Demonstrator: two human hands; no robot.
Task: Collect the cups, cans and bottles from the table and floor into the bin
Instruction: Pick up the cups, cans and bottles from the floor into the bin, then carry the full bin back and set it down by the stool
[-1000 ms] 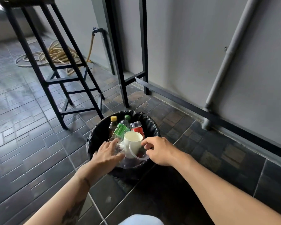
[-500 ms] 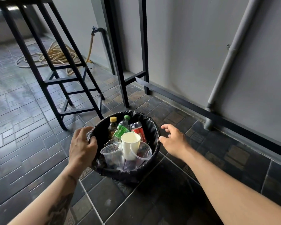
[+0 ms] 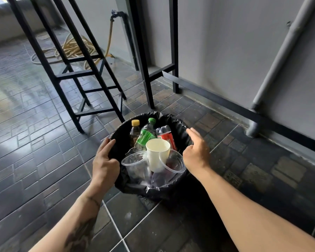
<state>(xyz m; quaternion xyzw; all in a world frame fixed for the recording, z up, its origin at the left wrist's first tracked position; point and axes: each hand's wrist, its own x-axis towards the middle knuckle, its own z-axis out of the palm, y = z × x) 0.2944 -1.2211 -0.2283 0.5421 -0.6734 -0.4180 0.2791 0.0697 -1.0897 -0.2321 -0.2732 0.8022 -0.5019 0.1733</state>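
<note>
Head view, looking down at tiled floor [image 3: 35, 160]. Bin [image 3: 178, 124], round w/ black bag liner, stands on the floor near centre, just in front of the black table legs [image 3: 145, 70].

Left hand [image 3: 105, 161] is on the bin's left rim: fingers curled over the liner edge, thumb side toward the inside, gripping rim & bag. Nothing else in that hand.

Right hand [image 3: 196, 153] is at the bin's right rim, fingers spread & loosely extended, index pointing up-left along the edge. Palm looks close to or touching the liner; can't tell if it actually grips. Holds no cup or bottle.

Inside bin, all packed upright or leaning:
- paper cup [image 3: 157, 154], cream, open mouth up, centre-front.
- clear plastic cup [image 3: 135, 164] just left of it, touching.
- 2nd clear cup [image 3: 173, 164] tilted on its side, right of the paper cup, rim overlapping it.
- yellow-cap bottle [image 3: 135, 131], dark liquid, back left.
- green-cap bottle [image 3: 146, 136] w/ green label, leaning, middle back.
- red-label bottle [image 3: 165, 134], clear top, back right, behind the paper cup.
Some crumpled clear plastic under the cups, can't make out what.

Bkgd: black stool frame [image 3: 71, 75] to upper left, well apart from bin. Coiled yellowish hose [image 3: 75, 48] on floor behind it, running up to a tap on the wall. Grey pipe [image 3: 280, 57] slants down the grey wall at right.
</note>
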